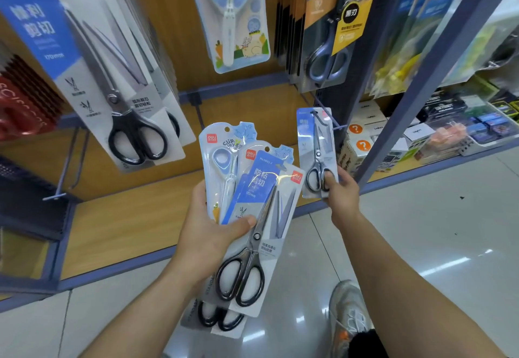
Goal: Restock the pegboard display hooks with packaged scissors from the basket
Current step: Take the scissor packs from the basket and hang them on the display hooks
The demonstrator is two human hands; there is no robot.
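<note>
My left hand (209,234) grips a fanned stack of packaged scissors (252,217): black-handled ones on blue-and-white cards in front, light-blue children's scissors behind. My right hand (341,192) pinches the bottom of a single pack of black-handled scissors (317,152), held upright. The top hole of that pack sits at the tip of a low metal display hook (327,114) on the dark pegboard panel. Whether the pack is threaded on the hook, I cannot tell. No basket is in view.
Filled hooks hang above: large black-handled scissors (120,82) at left, a children's rabbit pack (236,18) in the middle, blue-handled 220 mm scissors (328,34) at right. An empty hook (67,172) juts out low left. A blue shelf post (415,91) and stocked shelves stand right.
</note>
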